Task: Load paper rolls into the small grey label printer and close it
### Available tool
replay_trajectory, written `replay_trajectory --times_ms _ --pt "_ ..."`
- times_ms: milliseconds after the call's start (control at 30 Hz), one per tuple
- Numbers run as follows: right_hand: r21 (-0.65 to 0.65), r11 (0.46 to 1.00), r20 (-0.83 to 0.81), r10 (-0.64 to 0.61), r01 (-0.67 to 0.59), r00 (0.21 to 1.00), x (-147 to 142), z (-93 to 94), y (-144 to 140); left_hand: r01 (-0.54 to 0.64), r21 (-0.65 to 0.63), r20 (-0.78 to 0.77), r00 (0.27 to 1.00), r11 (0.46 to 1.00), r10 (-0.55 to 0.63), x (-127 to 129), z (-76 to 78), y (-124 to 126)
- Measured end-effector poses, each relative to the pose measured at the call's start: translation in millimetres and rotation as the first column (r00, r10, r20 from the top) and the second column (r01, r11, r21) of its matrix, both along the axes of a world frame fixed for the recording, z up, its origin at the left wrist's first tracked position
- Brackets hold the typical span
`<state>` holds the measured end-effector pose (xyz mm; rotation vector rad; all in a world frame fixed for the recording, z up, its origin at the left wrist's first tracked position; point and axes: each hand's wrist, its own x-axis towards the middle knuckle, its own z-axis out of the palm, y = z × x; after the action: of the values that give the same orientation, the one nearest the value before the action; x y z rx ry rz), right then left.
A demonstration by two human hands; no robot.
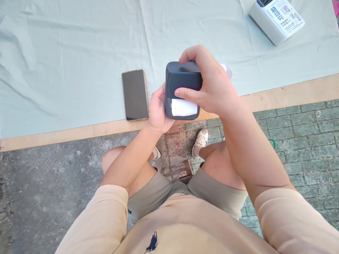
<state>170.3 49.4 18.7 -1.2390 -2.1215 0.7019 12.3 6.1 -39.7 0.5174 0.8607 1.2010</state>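
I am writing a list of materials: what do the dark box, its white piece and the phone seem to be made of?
Dark box: probably hard plastic, satin, from the soft sheen on its rounded edges.
White piece: perhaps matt paper, as it shows no gloss.
Phone: likely a glass front, smooth and dark; its golden rim could be metal or plastic.

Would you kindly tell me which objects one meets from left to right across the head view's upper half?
Phone, dark device, partly hidden white item, white box, pink item at the edge.
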Motion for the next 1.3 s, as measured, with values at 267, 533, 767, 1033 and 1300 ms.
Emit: replay_trajectory --times_ms 267,533,767,1033,1300 --pt "-0.033 0.983 -0.179 0.172 -0.18 0.969 17.2 10.3 0.4 -0.084 -0.057 0.046 0.995 0.995 0.087 2.9 3.8 3.2" --pt "0.069 0.997 -0.041 0.02 -0.017 0.999 22.8 21.0 -4.5 -0.056 -0.087 0.025 0.998 0.995 0.058 -0.6 0.3 6.4" --pt "0.058 0.988 0.074 0.14 -0.144 0.987 25.4 24.3 -6.6 -0.025 -0.058 0.023 0.999 0.998 0.026 0.2 -2.5 8.4" --pt "0.454 0.819 -0.138 -0.325 0.352 0.935 7.8 15.7 -13.6 0.049 -0.006 0.063 0.997 0.999 -0.048 -4.4 -9.7 9.4" --pt "0.13 0.991 0.405 -0.073 0.022 0.911 18.6 7.6 -2.2 0.021 0.11 -0.028 0.999 0.994 -0.018 -1.1 -12.5 -1.3"
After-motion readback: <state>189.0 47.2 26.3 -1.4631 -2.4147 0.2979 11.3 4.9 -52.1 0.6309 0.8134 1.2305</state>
